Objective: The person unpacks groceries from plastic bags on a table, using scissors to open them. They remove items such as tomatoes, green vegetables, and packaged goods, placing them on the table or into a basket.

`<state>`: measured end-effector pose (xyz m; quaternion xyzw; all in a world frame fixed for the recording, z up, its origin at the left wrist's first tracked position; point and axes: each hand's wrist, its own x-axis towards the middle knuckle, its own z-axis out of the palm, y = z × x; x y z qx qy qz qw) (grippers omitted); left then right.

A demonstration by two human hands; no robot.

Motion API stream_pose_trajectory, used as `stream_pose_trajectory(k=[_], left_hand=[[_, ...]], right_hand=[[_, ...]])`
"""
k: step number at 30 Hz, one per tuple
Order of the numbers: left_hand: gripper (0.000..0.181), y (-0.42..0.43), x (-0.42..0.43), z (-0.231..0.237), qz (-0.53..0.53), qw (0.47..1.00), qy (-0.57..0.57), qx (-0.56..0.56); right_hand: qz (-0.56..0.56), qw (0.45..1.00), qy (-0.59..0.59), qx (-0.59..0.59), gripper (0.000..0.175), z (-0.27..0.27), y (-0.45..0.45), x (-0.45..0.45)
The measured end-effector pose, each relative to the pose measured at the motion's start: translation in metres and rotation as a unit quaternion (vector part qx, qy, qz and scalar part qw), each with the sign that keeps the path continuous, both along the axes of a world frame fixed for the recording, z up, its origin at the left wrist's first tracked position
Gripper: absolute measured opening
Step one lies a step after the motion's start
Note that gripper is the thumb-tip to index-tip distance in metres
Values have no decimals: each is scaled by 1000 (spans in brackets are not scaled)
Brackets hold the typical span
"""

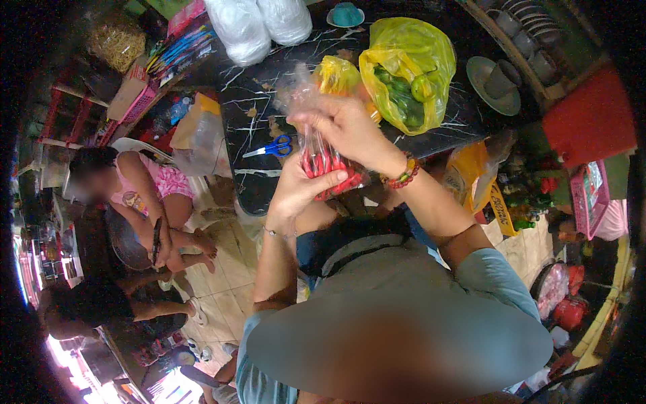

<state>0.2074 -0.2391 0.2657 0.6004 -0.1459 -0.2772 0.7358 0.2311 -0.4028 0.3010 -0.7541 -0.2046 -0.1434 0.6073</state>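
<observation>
A clear plastic bag of red chili peppers (325, 169) is held up between both hands, over the near edge of the black marble-patterned table (252, 187). My left hand (295, 189) cups the filled lower part, its thumb lying across the front. Higher up, my right hand (343, 123) grips the gathered neck of the bag, and the loose plastic top sticks out past the fingers. Blue-handled scissors (276, 147) lie on the table just left of the bag. Behind my right hand sits a small yellow plastic bag (337, 76), partly hidden.
A larger yellow-green bag (411, 45) of green produce stands on the table at right. Rolls of clear plastic (239, 35) and a small dish (345, 16) are at the back. A plate with a cup (492, 86) is far right. A person (146, 192) sits at left.
</observation>
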Motion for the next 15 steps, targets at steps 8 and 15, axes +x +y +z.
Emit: stream_pose_trajectory(k=[8,15], left_hand=[[20,0,5,5,70,984,-163,17],[40,27,-19,23,73,989,-96,-83]], right_hand=[[126,987,-64,-82,18,24,14,-1],[113,991,12,-73,24,48,-39,5]])
